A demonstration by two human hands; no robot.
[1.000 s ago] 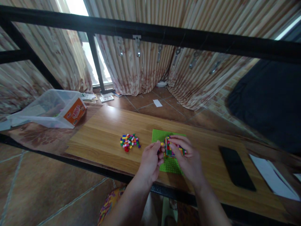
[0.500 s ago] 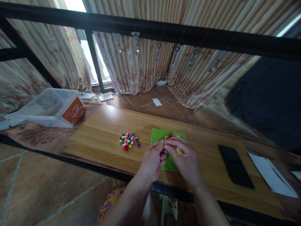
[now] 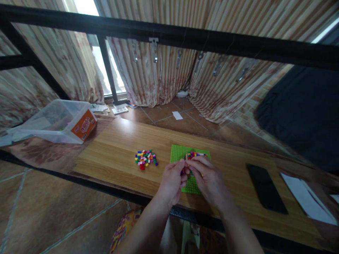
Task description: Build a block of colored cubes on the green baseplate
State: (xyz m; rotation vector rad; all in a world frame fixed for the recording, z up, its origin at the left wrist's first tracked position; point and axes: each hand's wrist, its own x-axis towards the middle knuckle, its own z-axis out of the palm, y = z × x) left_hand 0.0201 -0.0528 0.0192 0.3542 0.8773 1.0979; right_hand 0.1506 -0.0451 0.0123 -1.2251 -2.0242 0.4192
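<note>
My left hand and my right hand meet over a green studded baseplate. Both are closed, thumbs and fingertips pinched together and touching each other. What sits in the pinch is too small and covered to make out. A dark purple-blue bit shows beside the left fingers. Behind the right fingers, a row of multicoloured toy bricks stands on the plate, partly hidden by that hand. Left of the plate lies a loose pile of small coloured bricks on the wooden board.
A black phone lies on the board to the right, with white paper beyond it. At far left stands a clear plastic bin with an orange label. A dark metal bar crosses above, with hooks hanging from it.
My right fingers have shifted slightly and curled in, the wrist a little lower, showing more of the brick row behind them. The left hand stays nearly in place.
</note>
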